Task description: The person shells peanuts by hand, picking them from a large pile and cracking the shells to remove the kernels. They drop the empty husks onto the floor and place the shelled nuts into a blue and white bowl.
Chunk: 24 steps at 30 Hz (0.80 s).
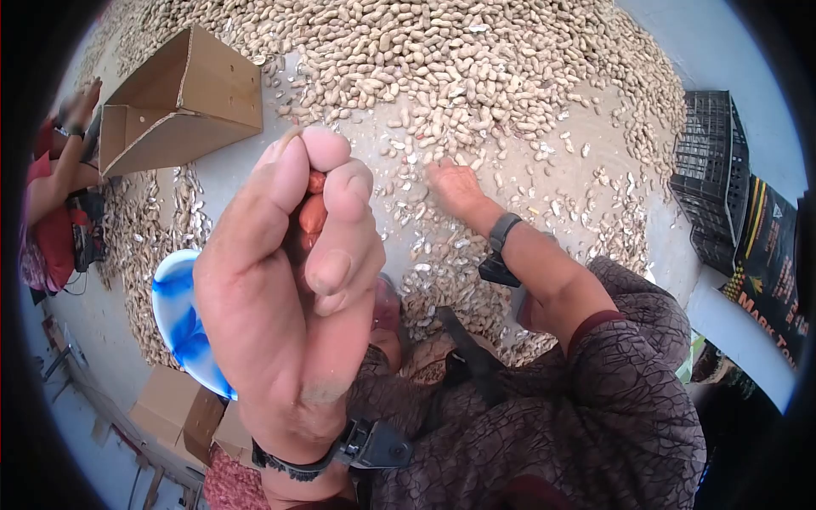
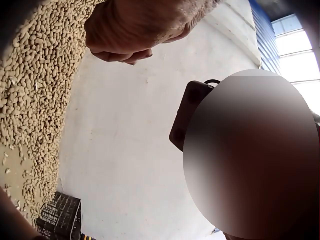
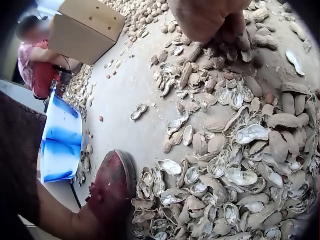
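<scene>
Close to the head camera, my left hand [image 1: 272,280] is raised palm up, its fingers curled around red-skinned peanut kernels [image 1: 313,217] that show between thumb and fingers. The left wrist view has this hand [image 2: 137,25] at the top, with the kernels hidden. Down at the floor, my right hand [image 1: 459,189] reaches to the loose peanuts at the near edge of a large heap of unshelled peanuts [image 1: 442,59]. In the right wrist view its fingers [image 3: 232,27] point down among peanuts and broken shells; I cannot tell whether they grip one. Split shells [image 3: 240,175] pile up below that hand.
A blue-and-white basin [image 1: 176,319] stands at left, partly behind my left hand. Beyond it are an open cardboard box [image 1: 217,106] and another seated person [image 1: 59,195]. A black plastic crate [image 1: 712,161] and printed sack [image 1: 769,263] stand right. My shoe [image 3: 112,187] is beside the shells.
</scene>
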{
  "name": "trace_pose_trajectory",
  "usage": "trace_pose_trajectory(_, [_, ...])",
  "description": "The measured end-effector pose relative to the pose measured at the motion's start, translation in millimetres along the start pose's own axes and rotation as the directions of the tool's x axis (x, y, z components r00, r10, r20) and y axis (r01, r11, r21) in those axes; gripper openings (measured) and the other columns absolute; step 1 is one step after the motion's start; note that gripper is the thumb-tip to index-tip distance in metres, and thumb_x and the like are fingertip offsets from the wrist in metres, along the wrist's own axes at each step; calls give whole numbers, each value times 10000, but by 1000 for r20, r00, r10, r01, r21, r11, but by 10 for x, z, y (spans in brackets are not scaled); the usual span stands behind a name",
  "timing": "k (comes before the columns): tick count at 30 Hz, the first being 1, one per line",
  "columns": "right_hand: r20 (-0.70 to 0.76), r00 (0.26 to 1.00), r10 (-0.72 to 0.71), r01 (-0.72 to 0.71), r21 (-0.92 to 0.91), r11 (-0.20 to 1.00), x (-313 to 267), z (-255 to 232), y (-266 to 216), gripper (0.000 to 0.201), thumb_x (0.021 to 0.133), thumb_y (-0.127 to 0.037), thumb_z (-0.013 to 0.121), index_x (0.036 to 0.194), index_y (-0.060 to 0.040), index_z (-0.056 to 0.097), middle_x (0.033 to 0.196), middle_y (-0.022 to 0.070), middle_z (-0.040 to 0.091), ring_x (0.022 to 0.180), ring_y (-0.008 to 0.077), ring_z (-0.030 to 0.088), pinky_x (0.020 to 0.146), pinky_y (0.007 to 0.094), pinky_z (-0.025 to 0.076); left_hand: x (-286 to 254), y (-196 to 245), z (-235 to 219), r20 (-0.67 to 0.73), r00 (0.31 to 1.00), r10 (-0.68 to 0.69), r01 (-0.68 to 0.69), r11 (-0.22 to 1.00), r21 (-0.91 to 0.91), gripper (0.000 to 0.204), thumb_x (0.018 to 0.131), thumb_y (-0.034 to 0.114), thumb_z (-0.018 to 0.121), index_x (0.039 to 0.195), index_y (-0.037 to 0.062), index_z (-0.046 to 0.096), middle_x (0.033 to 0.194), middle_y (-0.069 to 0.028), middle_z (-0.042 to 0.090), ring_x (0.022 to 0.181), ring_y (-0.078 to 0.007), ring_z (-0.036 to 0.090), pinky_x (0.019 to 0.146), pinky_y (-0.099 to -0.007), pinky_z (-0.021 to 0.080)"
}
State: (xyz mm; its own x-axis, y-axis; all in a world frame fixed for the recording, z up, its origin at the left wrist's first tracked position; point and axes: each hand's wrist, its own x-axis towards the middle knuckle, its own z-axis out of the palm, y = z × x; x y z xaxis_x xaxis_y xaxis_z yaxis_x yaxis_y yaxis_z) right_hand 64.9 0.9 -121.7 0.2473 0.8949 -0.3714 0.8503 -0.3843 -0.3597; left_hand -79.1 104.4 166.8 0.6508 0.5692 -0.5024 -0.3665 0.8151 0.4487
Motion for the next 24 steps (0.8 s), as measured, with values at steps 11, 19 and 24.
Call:
trace_pose_trajectory(11, [-67, 998, -12, 15, 58, 998, 69, 107, -89, 146, 679, -108, 551, 796, -21, 557, 786, 215, 562, 738, 343, 582, 663, 421, 459, 422, -23, -135, -64, 996, -56, 58, 998, 30, 178, 879, 129, 407, 883, -22, 502, 697, -77, 520, 453, -71, 359, 366, -176, 257])
trace_pose_trajectory(19, [257, 956, 139, -290, 787, 544, 228, -136, 81, 101, 752, -120, 576, 780, -34, 531, 616, 68, 561, 535, 139, 555, 472, 269, 450, 669, 177, -248, 44, 999, -5, 3, 999, 52, 163, 863, 86, 403, 913, -40, 494, 725, -74, 512, 465, -53, 335, 374, -159, 259])
trace_pose_trajectory(24, [152, 986, 75, -169, 901, 398, 210, -854, -145, 125, 738, -103, 625, 799, -47, 532, 621, -2, 548, 493, 40, 493, 421, 174, 392, 734, 184, -176, -18, 999, 27, -21, 957, 288, 203, 846, 47, 402, 998, -58, 486, 764, -86, 537, 491, -51, 353, 384, -152, 259])
